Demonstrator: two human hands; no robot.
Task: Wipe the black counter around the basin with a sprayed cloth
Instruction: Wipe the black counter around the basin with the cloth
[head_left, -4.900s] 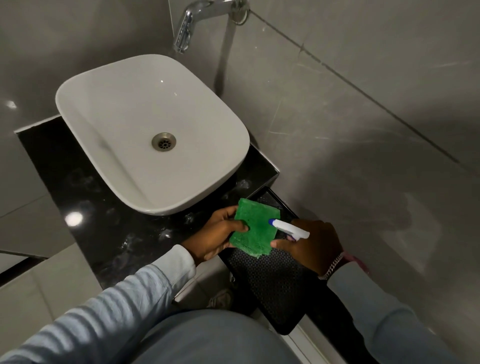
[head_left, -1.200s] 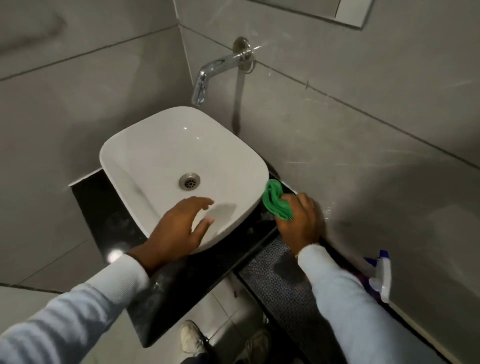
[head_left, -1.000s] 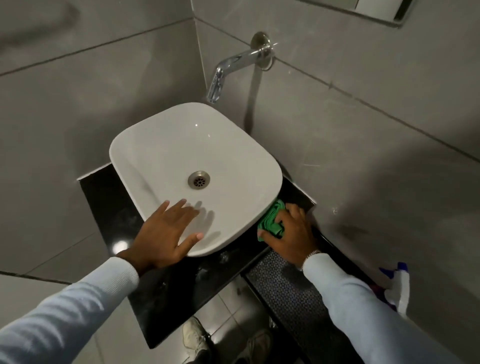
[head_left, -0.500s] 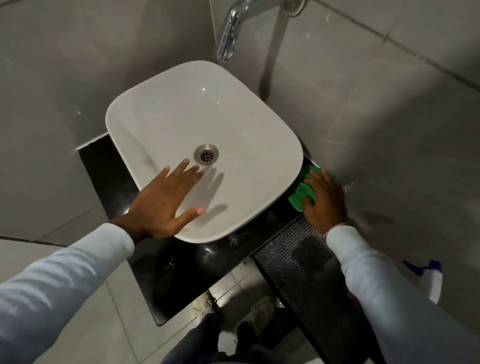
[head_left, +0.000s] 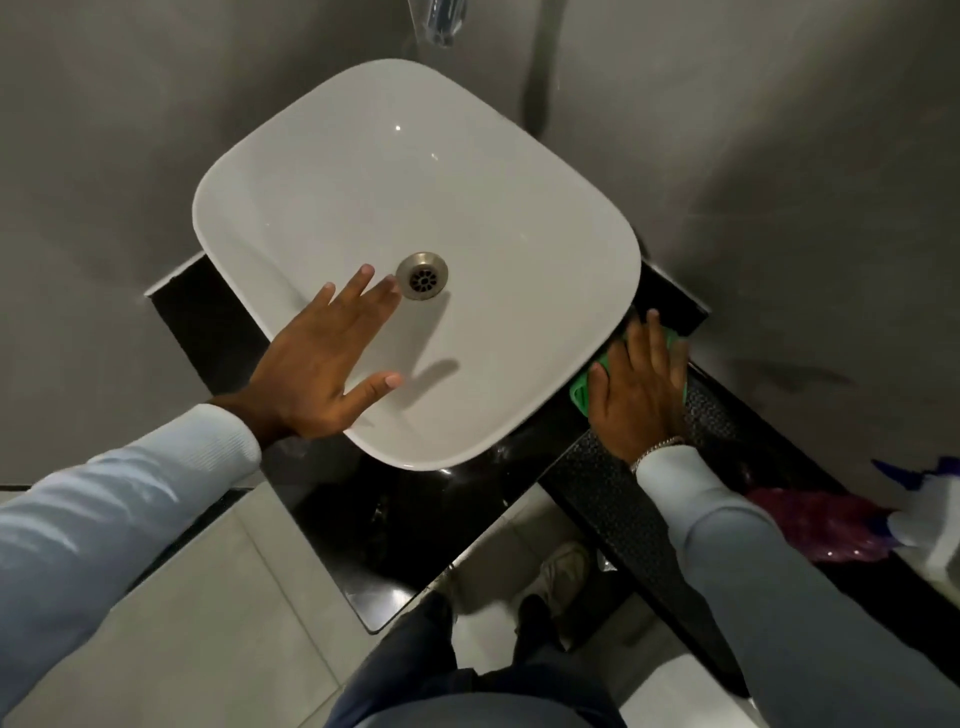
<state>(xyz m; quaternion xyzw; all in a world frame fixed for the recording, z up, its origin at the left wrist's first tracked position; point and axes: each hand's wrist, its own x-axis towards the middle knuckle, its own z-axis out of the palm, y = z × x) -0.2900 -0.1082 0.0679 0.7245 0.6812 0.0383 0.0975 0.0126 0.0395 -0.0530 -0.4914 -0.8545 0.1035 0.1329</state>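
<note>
A white basin (head_left: 519, 218) sits on a black counter (head_left: 374, 519) in a corner of grey tiled walls. My left hand (head_left: 322, 364) lies flat on the basin's near rim, fingers spread, holding nothing. My right hand (head_left: 639, 389) presses a green cloth (head_left: 581, 392) flat onto the counter strip at the basin's right side, close to the wall. Most of the cloth is hidden under the hand; green edges show at its left and past the fingertips.
A tap spout (head_left: 439, 21) pokes in at the top edge. A dark textured shelf (head_left: 613, 499) runs right of the counter. On it lie a purple bag (head_left: 815, 519) and a white spray bottle (head_left: 924, 530) with a blue trigger. My shoes (head_left: 561, 571) stand on the floor tiles.
My head has tipped further down over the basin. The right hand has flattened on the cloth and slid slightly towards me along the counter. The left hand has stayed on the rim.
</note>
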